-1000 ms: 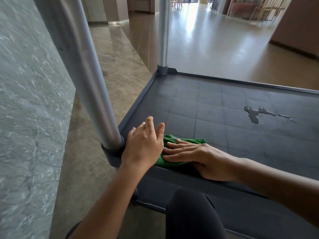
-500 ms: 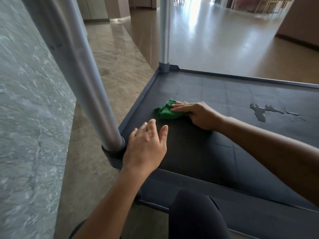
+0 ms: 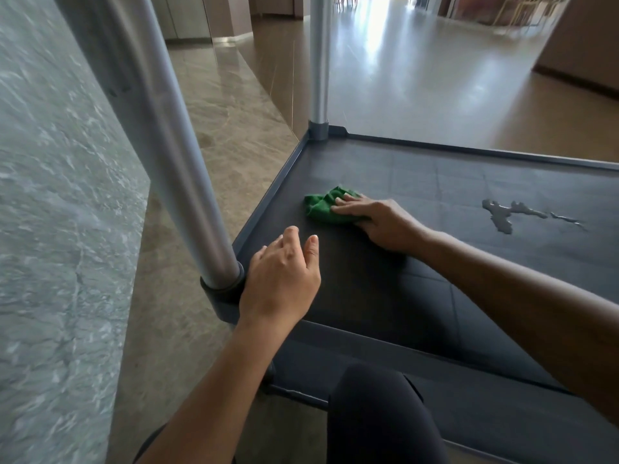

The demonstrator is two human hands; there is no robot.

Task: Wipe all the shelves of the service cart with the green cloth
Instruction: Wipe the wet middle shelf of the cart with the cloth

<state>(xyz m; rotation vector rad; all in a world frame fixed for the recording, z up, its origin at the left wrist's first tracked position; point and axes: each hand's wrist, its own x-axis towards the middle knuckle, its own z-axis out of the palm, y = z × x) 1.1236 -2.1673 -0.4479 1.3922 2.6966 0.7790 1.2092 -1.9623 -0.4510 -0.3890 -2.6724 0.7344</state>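
Note:
The dark grey bottom shelf of the service cart fills the lower right of the head view. A crumpled green cloth lies on it near the left rim. My right hand presses flat on the cloth with straight fingers. My left hand rests on the shelf's near left corner beside the near metal post, fingers relaxed and holding nothing. A small puddle of water sits on the shelf to the right of the cloth.
A second metal post rises from the far left corner. A grey marble wall stands close on the left. Polished tile floor stretches beyond the cart. My dark-clothed knee is at the shelf's front edge.
My right hand has pushed the cloth from the near edge by my left hand away to the middle-left of the shelf. My left hand has stayed at the corner.

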